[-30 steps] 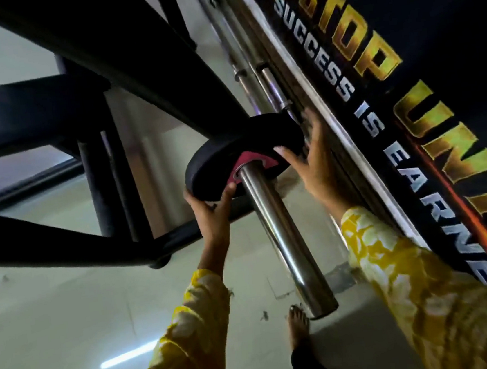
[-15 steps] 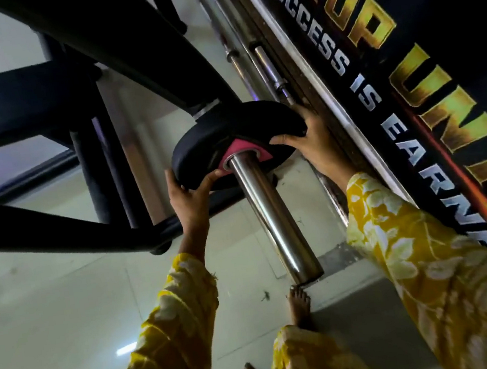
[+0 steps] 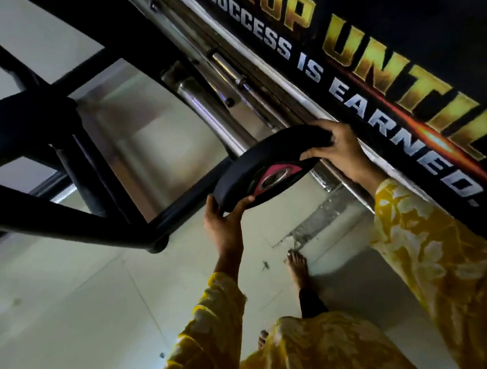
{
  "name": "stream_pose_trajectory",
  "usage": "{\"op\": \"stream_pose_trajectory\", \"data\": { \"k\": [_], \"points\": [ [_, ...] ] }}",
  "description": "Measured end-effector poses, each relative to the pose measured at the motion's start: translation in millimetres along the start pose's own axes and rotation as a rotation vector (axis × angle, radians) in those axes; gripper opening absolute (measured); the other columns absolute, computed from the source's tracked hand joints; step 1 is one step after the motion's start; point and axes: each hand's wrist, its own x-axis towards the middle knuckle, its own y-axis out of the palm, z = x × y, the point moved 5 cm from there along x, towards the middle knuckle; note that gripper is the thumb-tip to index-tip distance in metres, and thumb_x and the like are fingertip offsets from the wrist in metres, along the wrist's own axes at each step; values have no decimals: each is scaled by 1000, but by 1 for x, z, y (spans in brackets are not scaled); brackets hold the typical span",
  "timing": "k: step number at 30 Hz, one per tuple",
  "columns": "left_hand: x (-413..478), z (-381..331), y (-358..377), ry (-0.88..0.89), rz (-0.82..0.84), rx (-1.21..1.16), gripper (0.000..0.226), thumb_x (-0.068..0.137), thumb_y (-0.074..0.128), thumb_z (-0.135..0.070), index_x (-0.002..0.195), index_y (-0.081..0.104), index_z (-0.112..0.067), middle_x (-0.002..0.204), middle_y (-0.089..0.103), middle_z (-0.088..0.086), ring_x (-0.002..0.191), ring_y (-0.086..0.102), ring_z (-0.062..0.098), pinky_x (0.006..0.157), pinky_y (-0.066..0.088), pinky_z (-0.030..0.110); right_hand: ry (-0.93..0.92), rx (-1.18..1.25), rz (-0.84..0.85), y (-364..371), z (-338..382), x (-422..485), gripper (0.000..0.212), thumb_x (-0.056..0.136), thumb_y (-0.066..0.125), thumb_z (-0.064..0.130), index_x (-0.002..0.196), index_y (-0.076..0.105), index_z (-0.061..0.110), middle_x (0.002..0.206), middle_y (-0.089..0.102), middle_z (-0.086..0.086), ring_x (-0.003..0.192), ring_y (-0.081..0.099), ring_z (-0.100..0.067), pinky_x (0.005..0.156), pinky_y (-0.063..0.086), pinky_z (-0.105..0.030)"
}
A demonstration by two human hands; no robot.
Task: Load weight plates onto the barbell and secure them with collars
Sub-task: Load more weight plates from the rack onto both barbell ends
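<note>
your left hand point(image 3: 223, 226) and right hand point(image 3: 342, 149) grip opposite edges of the weight plate point(image 3: 263, 157), fingers point(image 3: 325, 128) curled round its rim.

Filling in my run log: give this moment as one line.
object: black round weight plate with pink hub | left hand: grips lower rim | right hand: grips upper rim | chrome barbell sleeve: behind plate

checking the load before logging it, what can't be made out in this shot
Head view:
1. End of the chrome barbell sleeve: behind the black round weight plate with pink hub, so whether it is threaded on is unclear.
2. Plate's weight marking: too dark and blurred.
3. Wording on the black wall banner: cut off by top and right edges.
</note>
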Motion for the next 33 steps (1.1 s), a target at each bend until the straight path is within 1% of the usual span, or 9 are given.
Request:
{"op": "stream_pose_trajectory", "data": {
  "k": [5,7,12,17,20,22,25,28,33],
  "points": [
    [-49,3,-9,29,97,22,46,62,84,-12,101,61,-19,93,67,-10,84,61,-8,70,49,11,51,-33,-60,-22,12,-77,53,57,81,-7,106,61,-8,100,64,-23,91,57,-18,87,46,-35],
    [-66,-8,-19,45,124,15,44,63,84,-13,98,61,-27,93,67,-13,85,62,-5,74,51,17,38,-13,-95,-28,28,-101,55,56,81,-7,107,61,-8,106,64,-28,95,56,-22,91,46,-40],
    [-102,-59,-70,74,123,-1,51,60,86,-27,103,63,-10,98,70,7,93,65,20,79,55,40,-31,52,-92,-31,101,-154,53,55,81,-7,104,62,-5,105,65,-29,92,57,-21,89,47,-35],
    [-140,-103,-143,115,21,-42,49,55,83,-46,97,66,-30,92,72,-6,89,67,9,74,54,31,-146,56,-22,-8,177,-195,53,55,83,-3,104,65,6,94,64,-6,85,58,-9,75,45,-9],
    [-169,-122,-190,125,-65,-84,56,56,83,-45,103,65,-22,98,72,5,91,67,18,78,56,45,-221,23,59,15,218,-216,57,53,86,7,107,66,5,95,66,-4,88,59,-11,83,48,-20],
    [-189,-133,-219,147,-140,-96,55,55,82,-46,99,65,-18,94,72,6,82,65,13,74,57,40,-270,29,100,31,242,-230,61,53,87,11,109,66,6,100,68,-6,92,61,-12,86,48,-25],
    [-225,-154,-269,220,-277,-91,40,55,80,-44,87,66,-25,79,71,-5,69,62,5,58,55,26,-372,63,158,59,281,-258,65,51,88,10,111,65,5,102,65,0,95,58,-5,89,46,-19],
    [-255,-164,-318,240,-405,-96,41,54,80,-39,88,65,-22,85,71,5,77,64,16,66,57,44,-478,101,218,88,317,-285,62,50,87,7,109,66,7,97,64,5,87,57,8,79,45,-8],
    [-297,-171,-392,296,-572,-111,39,52,80,-40,86,66,-26,81,71,-3,76,64,11,68,55,51,-599,117,342,140,371,-333,63,52,87,10,112,65,8,104,66,3,100,61,-14,92,49,-32]
  ]
}}
